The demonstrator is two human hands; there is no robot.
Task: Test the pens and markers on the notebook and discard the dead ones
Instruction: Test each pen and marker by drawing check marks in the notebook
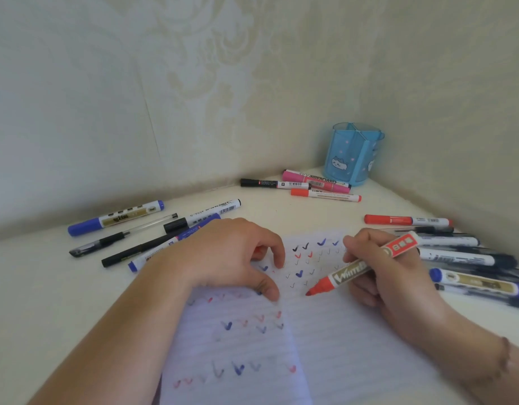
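The left hand (223, 252) rests curled on the open notebook (238, 331) at the surface's near edge, its grip seemingly holding a red cap, though that is unclear. The right hand's (378, 267) grip pinches the uncapped red whiteboard marker (360, 267), tip just above the right page; a smeared tick could be misread, and the piles along the left and right edges could mix.

Legible print, two items only:
- pink marker (316, 180), upper centre-right of frame, beside the blue pen holder (353, 154) — "WHITEBOARD" along barrel
- red marker (363, 266), right of centre — "WHITE…" in white on brown band; rest covered by fingers

Other barrel labels and barcodes — too blurred to read
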